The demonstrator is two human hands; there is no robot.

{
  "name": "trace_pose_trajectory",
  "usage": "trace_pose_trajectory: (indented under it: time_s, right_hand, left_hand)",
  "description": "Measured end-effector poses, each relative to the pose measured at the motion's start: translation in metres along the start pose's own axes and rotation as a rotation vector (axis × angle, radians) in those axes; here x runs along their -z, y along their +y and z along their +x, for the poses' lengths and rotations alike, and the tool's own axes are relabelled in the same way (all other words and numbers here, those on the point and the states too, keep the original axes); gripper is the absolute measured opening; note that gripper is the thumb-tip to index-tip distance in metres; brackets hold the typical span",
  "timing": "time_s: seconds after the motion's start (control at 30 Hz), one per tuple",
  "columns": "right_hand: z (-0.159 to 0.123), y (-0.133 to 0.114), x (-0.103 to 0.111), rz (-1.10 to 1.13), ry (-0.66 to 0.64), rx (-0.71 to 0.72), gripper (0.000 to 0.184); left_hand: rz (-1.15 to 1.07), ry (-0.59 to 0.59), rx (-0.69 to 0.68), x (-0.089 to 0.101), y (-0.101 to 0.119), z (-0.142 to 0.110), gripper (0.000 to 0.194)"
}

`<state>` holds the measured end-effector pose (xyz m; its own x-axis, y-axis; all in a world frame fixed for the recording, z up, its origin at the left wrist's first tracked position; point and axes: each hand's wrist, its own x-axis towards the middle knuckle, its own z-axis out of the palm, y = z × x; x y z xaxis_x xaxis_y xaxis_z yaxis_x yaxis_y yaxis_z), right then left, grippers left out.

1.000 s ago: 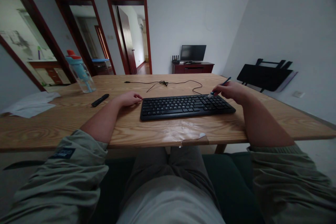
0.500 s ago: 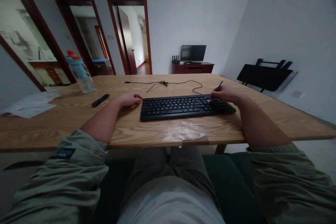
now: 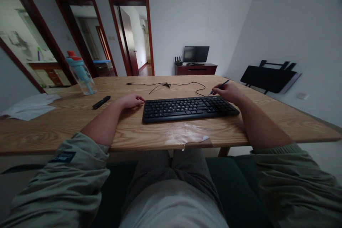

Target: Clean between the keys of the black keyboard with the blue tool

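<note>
A black keyboard (image 3: 187, 108) lies on the wooden table (image 3: 149, 135) in front of me, its cable (image 3: 171, 84) trailing behind it. My right hand (image 3: 230, 92) is at the keyboard's far right corner, fingers pinched on a thin dark pen-like tool (image 3: 219, 86) whose tip points at the top edge of the keys. My left hand (image 3: 132, 100) rests on the table against the keyboard's left end, fingers curled, holding nothing that I can see.
A black marker (image 3: 101, 102) lies left of my left hand. A blue water bottle (image 3: 81, 74) with a red lid stands at the back left. White paper (image 3: 28, 106) lies at the table's left end. A patch of clear tape (image 3: 187, 136) covers the near edge.
My right hand brought the tool down onto the right-hand keys, then drew it back and left to the keyboard's top edge. The left hand has stayed put.
</note>
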<state>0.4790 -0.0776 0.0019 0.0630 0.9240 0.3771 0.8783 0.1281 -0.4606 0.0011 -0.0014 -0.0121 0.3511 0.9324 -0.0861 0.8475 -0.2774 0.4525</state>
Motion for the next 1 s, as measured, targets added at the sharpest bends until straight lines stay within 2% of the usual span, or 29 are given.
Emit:
trace_pose_trajectory:
  time_s: [0.1,0.2,0.4,0.5,0.7,0.83,0.93,1.0]
  right_hand:
    - [-0.006,-0.002,0.007,0.076,-0.066,-0.063,0.034]
    - [-0.007,-0.002,0.007,0.111,-0.153,-0.076,0.026]
    - [-0.004,-0.002,0.005,0.028,-0.204,-0.096,0.022]
    - [-0.004,-0.002,0.005,-0.048,-0.182,-0.113,0.022]
    - [0.003,0.002,-0.006,-0.103,-0.159,0.021,0.02]
    - [0.005,0.004,-0.012,-0.212,-0.07,-0.028,0.03]
    - [0.003,-0.008,-0.009,-0.19,0.034,-0.02,0.031]
    - [0.001,-0.027,-0.004,-0.126,0.039,0.008,0.031]
  left_hand:
    - [-0.01,-0.005,-0.007,-0.001,-0.002,0.001,0.048]
    - [-0.047,-0.004,0.009,-0.002,-0.003,0.001,0.046]
    - [-0.081,-0.007,0.018,-0.001,0.0,-0.002,0.045]
    - [-0.069,0.006,0.028,-0.001,0.003,-0.004,0.045]
    - [-0.088,-0.001,0.036,-0.001,0.007,-0.006,0.046]
    - [-0.091,0.001,0.03,-0.002,0.005,-0.004,0.048]
    - [-0.065,-0.006,0.002,-0.001,0.001,-0.002,0.047]
    - [-0.044,-0.009,-0.008,0.0,-0.002,-0.001,0.045]
